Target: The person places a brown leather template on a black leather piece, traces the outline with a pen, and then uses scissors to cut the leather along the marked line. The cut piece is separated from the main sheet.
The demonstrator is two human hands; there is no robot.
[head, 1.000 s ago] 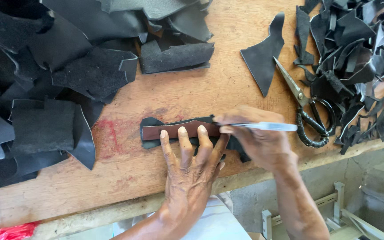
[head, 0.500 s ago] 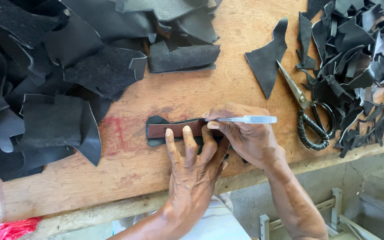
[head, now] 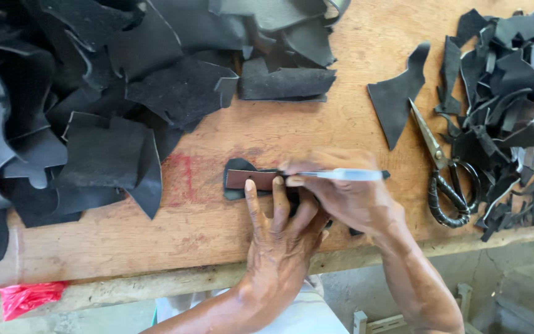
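Two hands: left hand pins brown template; right hand grips pen.

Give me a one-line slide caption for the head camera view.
Left hand pins a brown strip template on a black leather scrap while the right hand traces with a silver pen.

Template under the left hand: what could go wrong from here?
1. The template is pinned only by left hand fingertips; it could slip on the black piece and skew the traced line.
2. The pen in the right hand runs close to those fingertips and may mark them or get deflected.
3. The scissors lie near the right forearm; a bump is possible.
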